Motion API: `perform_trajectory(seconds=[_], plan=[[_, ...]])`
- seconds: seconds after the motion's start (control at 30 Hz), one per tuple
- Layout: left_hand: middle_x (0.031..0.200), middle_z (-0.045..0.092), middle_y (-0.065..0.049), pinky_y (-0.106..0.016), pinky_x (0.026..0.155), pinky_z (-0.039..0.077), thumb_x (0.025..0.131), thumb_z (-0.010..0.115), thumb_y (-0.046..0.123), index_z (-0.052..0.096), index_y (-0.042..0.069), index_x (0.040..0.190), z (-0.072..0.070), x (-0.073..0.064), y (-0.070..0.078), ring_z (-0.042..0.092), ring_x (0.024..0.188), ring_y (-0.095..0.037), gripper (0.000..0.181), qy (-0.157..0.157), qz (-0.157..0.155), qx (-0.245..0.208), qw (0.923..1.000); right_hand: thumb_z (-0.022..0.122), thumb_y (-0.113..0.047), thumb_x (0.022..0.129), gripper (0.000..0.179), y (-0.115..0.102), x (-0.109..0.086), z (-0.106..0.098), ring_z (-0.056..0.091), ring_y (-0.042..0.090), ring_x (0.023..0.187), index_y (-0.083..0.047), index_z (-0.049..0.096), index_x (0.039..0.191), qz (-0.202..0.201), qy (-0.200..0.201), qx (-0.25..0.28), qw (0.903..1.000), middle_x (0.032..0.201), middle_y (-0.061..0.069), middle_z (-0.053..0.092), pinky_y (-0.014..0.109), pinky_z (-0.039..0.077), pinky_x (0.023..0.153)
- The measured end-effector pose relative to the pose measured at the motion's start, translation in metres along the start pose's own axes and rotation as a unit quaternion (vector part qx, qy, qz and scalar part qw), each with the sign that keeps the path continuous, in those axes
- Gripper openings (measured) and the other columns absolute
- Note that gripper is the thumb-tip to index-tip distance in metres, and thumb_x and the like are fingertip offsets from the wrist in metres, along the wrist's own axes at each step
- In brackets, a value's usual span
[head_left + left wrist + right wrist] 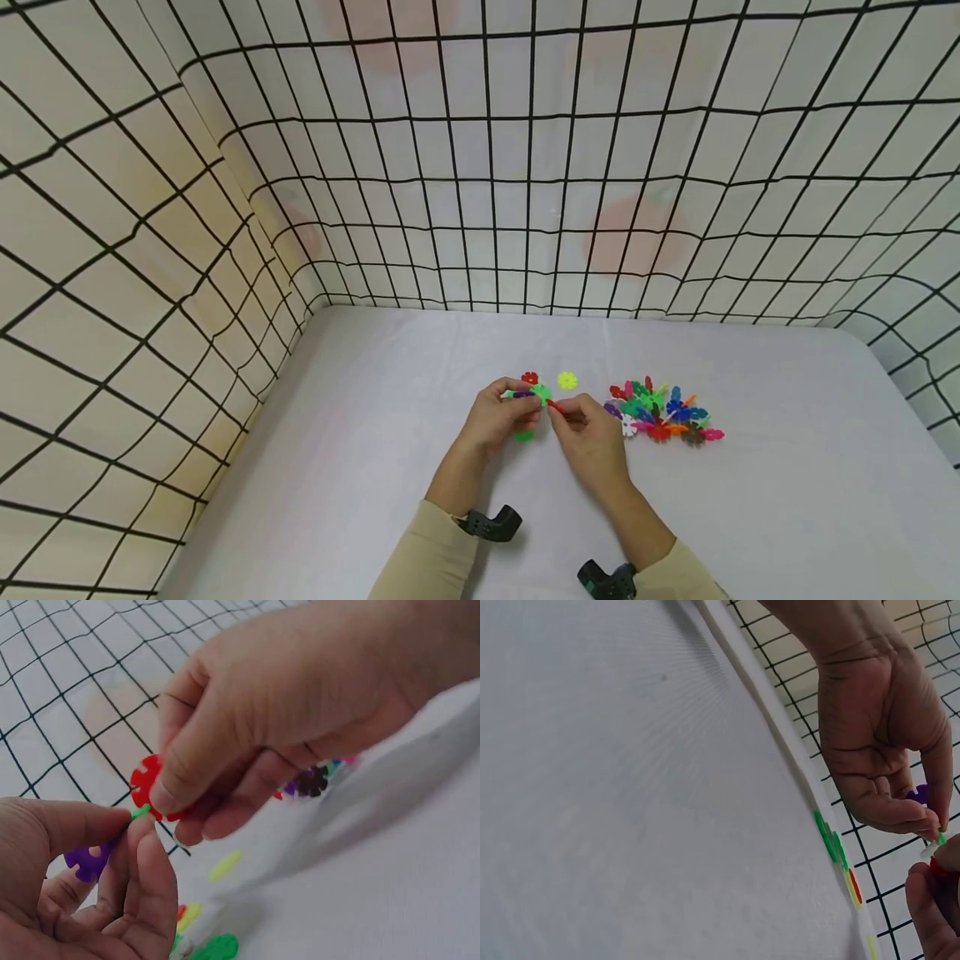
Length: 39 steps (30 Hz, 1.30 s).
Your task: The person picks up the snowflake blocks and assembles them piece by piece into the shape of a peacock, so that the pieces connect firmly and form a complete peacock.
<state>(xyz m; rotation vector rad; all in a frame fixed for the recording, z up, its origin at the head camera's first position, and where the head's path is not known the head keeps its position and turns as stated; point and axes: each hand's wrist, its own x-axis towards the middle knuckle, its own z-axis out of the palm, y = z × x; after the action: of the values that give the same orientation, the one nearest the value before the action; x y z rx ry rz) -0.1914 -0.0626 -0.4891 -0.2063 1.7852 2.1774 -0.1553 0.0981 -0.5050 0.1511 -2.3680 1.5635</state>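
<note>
My left hand [489,422] pinches a green notched plastic disc [542,392] between thumb and fingertips. A purple notched disc [88,862] shows by the same hand in the left wrist view, apparently joined to the green one. From the other side, my right hand [597,442] pinches a red notched disc [144,784] between thumb and forefinger. The red disc's edge meets the green disc's edge; whether their slots interlock cannot be told. Both hands are held close together above the white table. Fingers hide much of all these discs.
To the right lies a pile of multicoloured notched discs [660,414]. Beyond the hands are a loose yellow disc [567,381] and a red disc [530,377]. A green disc [523,436] lies below the left hand. Black wire grid [487,179] walls the table.
</note>
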Motion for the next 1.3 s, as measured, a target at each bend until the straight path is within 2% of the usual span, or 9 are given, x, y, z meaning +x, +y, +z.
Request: perform_trajectory(seconds=[0.17, 0.43, 0.6, 0.7, 0.83, 0.97, 1.1, 1.2, 1.3], plan=[[0.074, 0.072, -0.001, -0.020, 0.059, 0.058, 0.091, 0.072, 0.000, 0.059, 0.010, 0.105, -0.001, -0.001, 0.000, 0.066, 0.060, -0.007, 0.020, -0.027, -0.019, -0.043, 0.9985, 0.080, 0.000, 0.085, 0.010, 0.000, -0.002, 0.003, 0.075, 0.018, 0.083, -0.006, 0.075, 0.091, 0.003, 0.023, 0.029, 0.9993, 0.094, 0.008, 0.079, 0.013, 0.058, 0.072], [0.070, 0.069, 0.001, -0.021, 0.057, 0.056, 0.090, 0.070, -0.005, 0.054, 0.011, 0.097, -0.004, -0.003, 0.002, 0.062, 0.057, -0.007, 0.023, -0.048, -0.007, -0.022, 0.9986, 0.081, -0.002, 0.085, 0.005, 0.001, -0.005, 0.005, 0.070, 0.009, 0.078, -0.004, 0.079, 0.088, 0.002, 0.036, 0.025, 0.9990, 0.093, 0.007, 0.079, 0.013, 0.057, 0.069], [0.068, 0.067, 0.000, -0.021, 0.056, 0.056, 0.087, 0.072, -0.004, 0.054, 0.009, 0.094, -0.005, -0.004, 0.005, 0.061, 0.056, -0.008, 0.024, -0.043, 0.009, 0.025, 0.9987, 0.083, -0.005, 0.085, 0.006, 0.004, -0.005, 0.008, 0.068, 0.007, 0.075, -0.003, 0.079, 0.089, -0.001, 0.035, 0.021, 0.9992, 0.092, 0.007, 0.079, 0.013, 0.057, 0.066], [0.069, 0.067, 0.000, -0.021, 0.056, 0.056, 0.087, 0.072, -0.004, 0.055, 0.007, 0.096, -0.005, -0.003, 0.005, 0.062, 0.057, -0.009, 0.022, -0.037, 0.020, 0.033, 0.9986, 0.082, -0.002, 0.084, 0.008, 0.004, -0.003, 0.010, 0.072, 0.015, 0.078, -0.002, 0.077, 0.091, -0.004, 0.030, 0.024, 0.9993, 0.093, 0.010, 0.079, 0.017, 0.060, 0.069], [0.077, 0.067, 0.003, -0.020, 0.063, 0.056, 0.090, 0.070, 0.001, 0.058, 0.003, 0.105, -0.003, 0.002, 0.003, 0.064, 0.065, -0.008, 0.020, 0.001, 0.047, 0.008, 0.9989, 0.080, -0.007, 0.088, 0.028, 0.006, -0.002, 0.015, 0.074, 0.023, 0.092, -0.003, 0.070, 0.114, 0.035, -0.029, -0.001, 0.9990, 0.109, 0.013, 0.076, 0.024, 0.062, 0.078], [0.088, 0.064, 0.002, -0.021, 0.073, 0.058, 0.095, 0.068, 0.007, 0.055, 0.005, 0.108, -0.005, 0.004, 0.003, 0.068, 0.079, -0.010, 0.019, 0.065, 0.063, -0.050, 0.9946, 0.077, -0.020, 0.092, 0.053, 0.006, -0.006, 0.018, 0.063, 0.025, 0.112, -0.009, 0.059, 0.140, 0.025, -0.151, -0.120, 0.9809, 0.136, 0.009, 0.065, 0.038, 0.057, 0.094], [0.104, 0.066, -0.010, -0.021, 0.076, 0.060, 0.101, 0.062, 0.012, 0.047, 0.009, 0.110, -0.007, 0.003, 0.004, 0.072, 0.086, -0.011, 0.018, 0.073, 0.055, -0.093, 0.9915, 0.071, -0.023, 0.096, 0.049, 0.006, -0.013, 0.020, 0.047, 0.035, 0.132, -0.010, 0.059, 0.142, -0.081, -0.237, -0.222, 0.9424, 0.153, 0.009, 0.053, 0.056, 0.045, 0.109], [0.120, 0.066, -0.025, -0.022, 0.077, 0.061, 0.103, 0.058, 0.011, 0.041, 0.009, 0.116, -0.006, 0.002, 0.005, 0.075, 0.087, -0.012, 0.022, 0.058, 0.053, -0.099, 0.9919, 0.071, -0.020, 0.096, 0.036, 0.005, -0.015, 0.021, 0.050, 0.036, 0.130, -0.011, 0.068, 0.130, -0.146, -0.235, -0.248, 0.9284, 0.143, 0.008, 0.062, 0.056, 0.046, 0.107], [0.127, 0.063, -0.031, -0.024, 0.079, 0.062, 0.103, 0.056, 0.010, 0.038, 0.005, 0.130, -0.004, 0.001, 0.005, 0.076, 0.088, -0.013, 0.033, 0.053, 0.061, -0.100, 0.9917, 0.074, -0.013, 0.093, 0.022, 0.005, -0.015, 0.021, 0.059, 0.029, 0.118, -0.012, 0.075, 0.115, -0.170, -0.194, -0.248, 0.9337, 0.123, 0.003, 0.073, 0.046, 0.052, 0.102]])
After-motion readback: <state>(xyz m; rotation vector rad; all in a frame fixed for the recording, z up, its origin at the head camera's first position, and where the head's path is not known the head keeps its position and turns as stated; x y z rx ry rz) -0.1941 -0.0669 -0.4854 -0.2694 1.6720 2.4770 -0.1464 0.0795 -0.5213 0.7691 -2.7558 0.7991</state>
